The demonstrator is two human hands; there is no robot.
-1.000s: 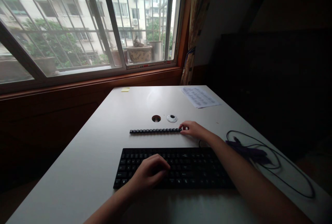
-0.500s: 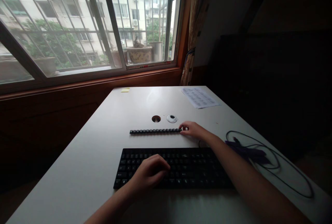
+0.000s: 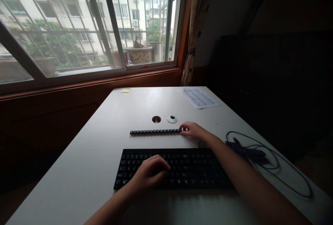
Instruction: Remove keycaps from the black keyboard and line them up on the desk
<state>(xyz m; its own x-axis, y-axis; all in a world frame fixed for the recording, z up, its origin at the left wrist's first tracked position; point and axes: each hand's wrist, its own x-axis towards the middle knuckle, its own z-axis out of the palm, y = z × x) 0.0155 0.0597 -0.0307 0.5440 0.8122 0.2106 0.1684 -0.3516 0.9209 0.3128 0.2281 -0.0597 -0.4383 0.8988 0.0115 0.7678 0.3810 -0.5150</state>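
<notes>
A row of black keycaps (image 3: 154, 132) stretches across the white table. At its right end my right hand (image 3: 189, 129) pinches the last keycap (image 3: 180, 131) between thumb and fingertips; the fingers partly hide it. Nearer to me lies a black keyboard (image 3: 197, 169), its right part passing under my right forearm. My left hand (image 3: 153, 171) rests over the left-middle keys, loosely bent with the thumb apart from the index finger. I see nothing in it, though its other fingertips are hidden.
Beyond the keycaps are a round hole (image 3: 156, 119) and a white cable grommet (image 3: 172, 119). Printed sheets (image 3: 201, 98) lie at the far right, a yellow sticky note (image 3: 125, 90) at the far left. A looped black cable (image 3: 288, 178) and a dark purple item (image 3: 249, 153) lie beside my right arm.
</notes>
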